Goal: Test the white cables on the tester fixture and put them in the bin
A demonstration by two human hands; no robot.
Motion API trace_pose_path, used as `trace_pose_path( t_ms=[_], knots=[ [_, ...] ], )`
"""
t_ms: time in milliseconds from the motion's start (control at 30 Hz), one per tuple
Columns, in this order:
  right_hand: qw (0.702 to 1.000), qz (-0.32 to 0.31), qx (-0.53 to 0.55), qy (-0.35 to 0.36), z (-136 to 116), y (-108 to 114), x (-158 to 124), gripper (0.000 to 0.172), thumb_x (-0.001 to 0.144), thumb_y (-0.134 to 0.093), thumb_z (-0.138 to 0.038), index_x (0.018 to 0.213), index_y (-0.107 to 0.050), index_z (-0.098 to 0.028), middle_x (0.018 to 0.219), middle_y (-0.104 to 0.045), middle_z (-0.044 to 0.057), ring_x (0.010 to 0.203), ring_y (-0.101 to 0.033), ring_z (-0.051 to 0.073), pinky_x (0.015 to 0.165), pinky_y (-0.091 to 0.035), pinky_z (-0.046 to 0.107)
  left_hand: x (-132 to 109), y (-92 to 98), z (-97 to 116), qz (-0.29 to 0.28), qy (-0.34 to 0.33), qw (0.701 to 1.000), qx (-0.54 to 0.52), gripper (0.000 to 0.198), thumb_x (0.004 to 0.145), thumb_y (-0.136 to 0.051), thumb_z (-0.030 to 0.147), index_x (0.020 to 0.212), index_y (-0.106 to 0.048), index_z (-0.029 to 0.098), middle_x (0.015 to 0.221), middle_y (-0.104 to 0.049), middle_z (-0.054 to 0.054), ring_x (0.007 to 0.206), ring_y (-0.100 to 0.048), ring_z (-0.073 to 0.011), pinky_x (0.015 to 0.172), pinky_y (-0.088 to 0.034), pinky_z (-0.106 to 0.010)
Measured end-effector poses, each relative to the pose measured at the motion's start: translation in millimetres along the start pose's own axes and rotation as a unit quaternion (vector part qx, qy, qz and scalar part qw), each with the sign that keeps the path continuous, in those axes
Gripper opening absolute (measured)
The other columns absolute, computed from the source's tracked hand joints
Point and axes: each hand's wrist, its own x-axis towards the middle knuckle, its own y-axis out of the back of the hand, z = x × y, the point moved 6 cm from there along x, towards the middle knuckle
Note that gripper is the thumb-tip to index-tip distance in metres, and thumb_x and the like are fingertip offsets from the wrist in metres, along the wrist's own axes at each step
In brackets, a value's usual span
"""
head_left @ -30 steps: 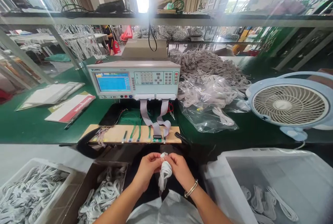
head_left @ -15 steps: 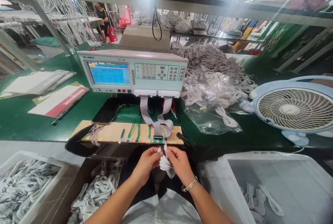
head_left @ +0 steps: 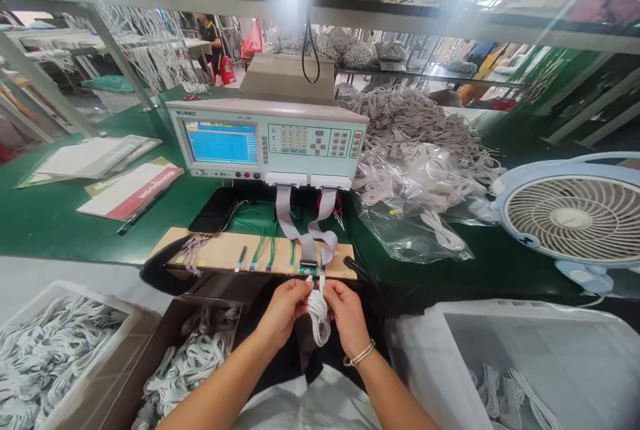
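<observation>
A bundled white cable (head_left: 319, 317) hangs between my two hands at the front edge of a wooden board (head_left: 225, 253). My left hand (head_left: 286, 310) pinches one white plug end of it. The other plug end is in the fingers of my right hand (head_left: 346, 313), close against a small green connector board (head_left: 308, 270); whether it is seated there I cannot tell. Grey ribbon cables (head_left: 300, 233) run from the connector board up to a bench tester (head_left: 270, 143) with a lit blue screen.
Boxes of bundled cables, a white bin (head_left: 55, 350) and a brown carton (head_left: 187, 363), stand at left. At right is another white bin (head_left: 540, 350) with several bundles. A blue fan (head_left: 570, 217), bagged cables (head_left: 415, 183) and papers (head_left: 130, 190) lie on the green table (head_left: 45, 230).
The view has shifted slightly, so the scene sits further right. The cable bundle now hangs lower and straighter between my hands, which keep their hold near the connector board.
</observation>
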Motion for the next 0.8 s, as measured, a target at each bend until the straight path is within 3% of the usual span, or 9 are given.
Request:
trace_pose_path(
  t_ms=[200, 367, 467, 567, 700, 800],
  knots=[
    [0.996, -0.004, -0.080, 0.028, -9, 13, -9, 0.036, 0.071, -0.052, -0.046, 0.084, -0.061, -0.014, 0.061, -0.054, 0.001, 0.050, -0.043, 0.009, 0.040, -0.030, 0.018, -3, -2.6, -3, 0.084, -0.099, 0.991, -0.040, 0.027, 0.060, -0.066, 0.032, 0.055, -0.046, 0.014, 0.048, -0.045, 0.004, 0.043, -0.039, -0.0057, 0.045, -0.032, -0.019],
    [0.998, 0.000, -0.059, 0.035, -9, 10, -13, 0.038, 0.071, -0.050, -0.048, 0.085, -0.060, -0.014, 0.058, -0.051, -0.001, 0.048, -0.041, 0.008, 0.040, -0.030, 0.018, -1, -3.1, -8, 0.067, -0.099, 0.990, -0.076, 0.027, 0.056, -0.068, 0.035, 0.060, -0.051, 0.014, 0.049, -0.049, 0.004, 0.044, -0.043, -0.0076, 0.046, -0.033, -0.020],
    [0.999, 0.002, -0.038, 0.020, -9, 8, -12, 0.036, 0.069, -0.052, -0.048, 0.083, -0.059, -0.015, 0.060, -0.050, -0.002, 0.048, -0.043, 0.008, 0.040, -0.032, 0.018, -1, -2.6, -6, 0.032, -0.037, 0.998, -0.040, 0.029, 0.057, -0.067, 0.039, 0.067, -0.056, 0.014, 0.057, -0.055, 0.002, 0.048, -0.047, -0.0083, 0.050, -0.034, -0.020],
    [0.998, -0.034, -0.045, -0.008, -8, 5, -7, 0.035, 0.071, -0.051, -0.048, 0.080, -0.057, -0.015, 0.055, -0.046, -0.003, 0.045, -0.041, 0.007, 0.036, -0.029, 0.016, -2, -6.1, 0, -0.013, 0.014, 1.000, -0.010, 0.038, 0.063, -0.058, 0.048, 0.077, -0.060, 0.013, 0.062, -0.058, -0.002, 0.052, -0.048, -0.0093, 0.051, -0.034, -0.020],
    [0.993, -0.072, -0.080, -0.041, -5, 1, 2, 0.037, 0.073, -0.046, -0.050, 0.076, -0.056, -0.015, 0.049, -0.040, -0.005, 0.039, -0.036, 0.006, 0.034, -0.025, 0.016, 3, -10.4, 6, -0.027, 0.006, 1.000, 0.002, 0.046, 0.064, -0.053, 0.054, 0.079, -0.062, 0.011, 0.055, -0.055, -0.002, 0.048, -0.047, -0.0099, 0.049, -0.032, -0.020],
    [0.992, -0.063, -0.097, -0.059, -2, -1, 8, 0.039, 0.073, -0.045, -0.052, 0.079, -0.057, -0.015, 0.045, -0.038, -0.006, 0.036, -0.033, 0.006, 0.034, -0.023, 0.017, 9, -10.2, 6, -0.028, -0.009, 1.000, 0.005, 0.046, 0.063, -0.053, 0.055, 0.075, -0.062, 0.011, 0.052, -0.054, -0.002, 0.046, -0.046, -0.0104, 0.046, -0.029, -0.020]
  ],
)
